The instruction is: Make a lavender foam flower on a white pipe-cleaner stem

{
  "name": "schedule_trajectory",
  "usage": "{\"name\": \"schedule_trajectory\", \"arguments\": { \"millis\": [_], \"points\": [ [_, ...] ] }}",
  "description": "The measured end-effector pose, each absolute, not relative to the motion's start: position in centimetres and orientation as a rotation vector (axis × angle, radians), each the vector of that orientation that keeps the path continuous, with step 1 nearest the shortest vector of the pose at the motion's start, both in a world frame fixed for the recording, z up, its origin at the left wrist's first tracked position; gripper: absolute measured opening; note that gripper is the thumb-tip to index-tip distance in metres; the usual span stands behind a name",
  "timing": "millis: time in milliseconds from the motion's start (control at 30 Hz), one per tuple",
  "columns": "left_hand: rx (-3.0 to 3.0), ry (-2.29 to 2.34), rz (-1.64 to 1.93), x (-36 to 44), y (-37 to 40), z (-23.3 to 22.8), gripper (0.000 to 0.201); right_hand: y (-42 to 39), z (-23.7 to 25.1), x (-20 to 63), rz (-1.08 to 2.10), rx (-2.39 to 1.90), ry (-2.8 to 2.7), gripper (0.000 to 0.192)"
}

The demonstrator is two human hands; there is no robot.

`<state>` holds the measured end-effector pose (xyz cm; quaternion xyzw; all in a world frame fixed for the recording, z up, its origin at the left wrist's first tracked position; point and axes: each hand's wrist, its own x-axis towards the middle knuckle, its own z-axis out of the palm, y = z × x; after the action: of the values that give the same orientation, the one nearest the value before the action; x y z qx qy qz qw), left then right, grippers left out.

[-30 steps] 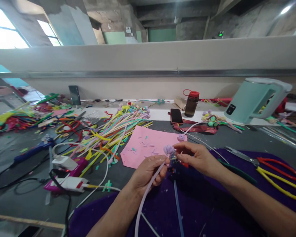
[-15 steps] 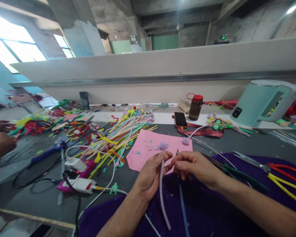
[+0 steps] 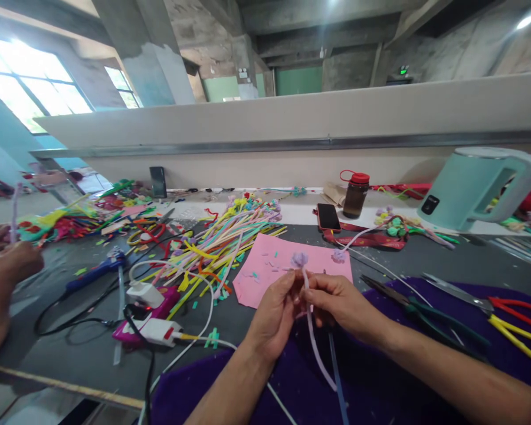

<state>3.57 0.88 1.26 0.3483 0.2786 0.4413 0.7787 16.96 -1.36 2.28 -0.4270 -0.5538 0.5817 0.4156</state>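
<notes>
Far left: a co-worker's hand (image 3: pixel 9 277) holds a lilac stem (image 3: pixel 15 215). Next: purple power strip (image 3: pixel 167 300). Centre: left hand (image 3: pixel 274 313) pinches the lilac flower (image 3: pixel 300 260) below its bloom, before the pink sheet (image 3: pixel 250 288); right hand (image 3: pixel 343 302) grips the flower's stem. Right: pliers (image 3: pixel 411 304), then scissors (image 3: pixel 485 306).

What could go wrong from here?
1. The left hand and right hand meet at the lilac stem, close under the fluffy flower head; a slip or squeeze might bend the stem or crush the petals.
2. The pliers and scissors lie beside the right forearm, so it may knock them.
3. A white cable runs beneath the left forearm and could snag if that arm shifts.
</notes>
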Motion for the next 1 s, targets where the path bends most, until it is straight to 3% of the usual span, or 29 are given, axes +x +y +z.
{"name": "schedule_trajectory", "arguments": {
  "millis": [100, 267, 433, 700, 1000],
  "points": [
    [0.762, 0.572, 0.960, 2.7, 1.3, 1.6, 0.023, -1.4, 2.6, 18.5, 1.528, -1.058, -1.439, 0.025],
    [0.919, 0.534, 0.878, 1.4, 1.7, 2.8, 0.058, -1.9, 2.6, 20.7, 1.736, -0.973, -1.468, 0.025],
    [1.086, 0.541, 0.844, 1.3, 1.7, 3.3, 0.070, -2.3, 3.3, 21.0, 1.778, -1.025, -1.534, 0.022],
    [1.135, 0.590, 0.900, 1.6, 1.5, 3.0, 0.065, -2.6, 3.3, 20.4, 1.641, -1.172, -1.670, 0.018],
    [1.019, 0.577, 1.023, 1.5, 1.4, 3.0, 0.043, -3.0, 7.0, 20.6, 1.421, -1.201, -1.630, 0.020]
  ]
}}
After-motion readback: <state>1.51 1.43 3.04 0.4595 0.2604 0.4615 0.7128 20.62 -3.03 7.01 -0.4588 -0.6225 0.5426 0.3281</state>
